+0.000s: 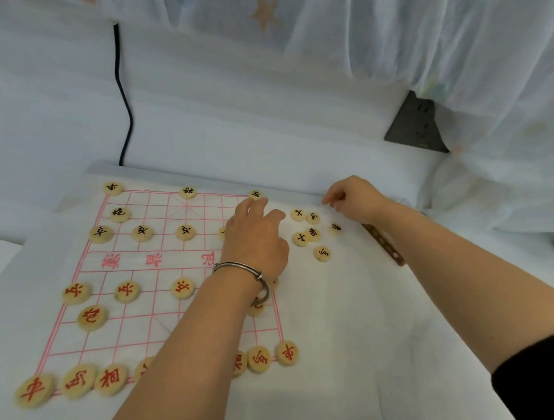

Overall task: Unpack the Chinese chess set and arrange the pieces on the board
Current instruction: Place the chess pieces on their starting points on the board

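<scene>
The board is a white sheet (343,317) printed with a red grid, lying flat on the table. Round wooden pieces stand on it: red-lettered ones (125,291) along the near rows, black-lettered ones (142,232) along the far rows. Several loose black-lettered pieces (300,238) lie off the grid to the right. My left hand (255,241), with a metal bracelet, reaches over the grid's far right part, its relaxed fingertips just below a black piece (255,194) on the far corner. My right hand (351,196) has curled fingers that pinch the sheet's far edge.
A brown wooden strip (384,244) lies under my right forearm at the sheet's right far side. A black cable (124,93) hangs down the white wall behind the table, a dark wall socket (416,121) sits at the right, and a sheer curtain (354,24) hangs above.
</scene>
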